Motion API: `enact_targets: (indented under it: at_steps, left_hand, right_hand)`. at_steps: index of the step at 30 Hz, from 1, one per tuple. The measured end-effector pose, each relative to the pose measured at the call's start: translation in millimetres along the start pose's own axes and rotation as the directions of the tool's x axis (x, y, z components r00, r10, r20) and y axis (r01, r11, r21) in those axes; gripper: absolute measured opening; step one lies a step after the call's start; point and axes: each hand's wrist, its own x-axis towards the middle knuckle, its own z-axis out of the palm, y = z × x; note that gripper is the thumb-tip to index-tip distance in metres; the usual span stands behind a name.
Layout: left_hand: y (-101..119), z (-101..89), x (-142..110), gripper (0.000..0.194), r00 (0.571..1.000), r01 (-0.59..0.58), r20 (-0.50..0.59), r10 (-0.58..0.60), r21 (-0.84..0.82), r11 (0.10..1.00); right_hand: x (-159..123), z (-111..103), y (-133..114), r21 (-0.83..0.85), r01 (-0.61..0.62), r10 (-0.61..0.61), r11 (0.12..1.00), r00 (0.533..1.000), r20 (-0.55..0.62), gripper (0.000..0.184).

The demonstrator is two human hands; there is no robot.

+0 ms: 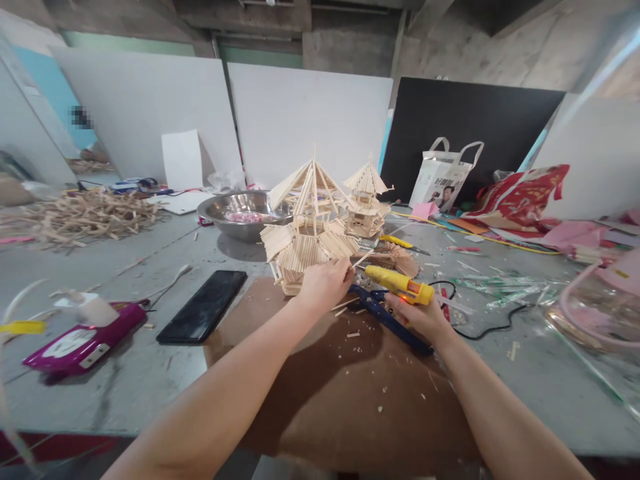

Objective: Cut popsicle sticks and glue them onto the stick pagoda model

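Observation:
My right hand (415, 317) is closed around a yellow hot glue gun (395, 280), whose nozzle points left toward my other hand. Between the fingers of my left hand (327, 283) is a thin wooden stick (364, 259), its free end slanting up to the right near the nozzle. Just behind my left hand stands a pagoda model (310, 233) built of wooden sticks; its upper roof is partly open framework. A smaller stick pagoda (367, 200) is behind it to the right. Dark blue pliers (387, 320) lie below the glue gun, partly hidden by my right hand.
A brown board (350, 400) with wood scraps lies in front. To the left are a black phone (203, 307), a purple power strip (90, 340), a metal bowl (235, 223) and a stick pile (95, 213). A yellow-handled cutter (400, 243) and plastic wrappers (500, 290) are at right.

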Motion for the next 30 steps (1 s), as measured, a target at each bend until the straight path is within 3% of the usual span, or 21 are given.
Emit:
enact_targets:
  at_steps: [12, 23, 30]
  left_hand:
    - [1.8, -1.2, -0.2, 0.03, 1.0, 0.02, 0.009, -0.02, 0.009, 1.0]
    - [1.5, -2.0, 0.0, 0.03, 0.999, 0.032, 0.033, -0.032, 0.0, 0.999]
    - [1.6, -0.6, -0.3, 0.031, 0.999, 0.031, 0.019, -0.031, 0.014, 0.999]
  right_hand:
    - [1.2, 1.9, -4.2, 0.115, 0.018, -0.016, 0.993, 1.0, -0.022, 0.015]
    - [1.6, 1.1, -4.6, 0.119, 0.005, -0.001, 0.993, 0.999, -0.034, 0.016]
    - [1.8, 1.8, -7.3, 0.164, -0.06, 0.063, 0.985, 0.998, -0.017, 0.019]
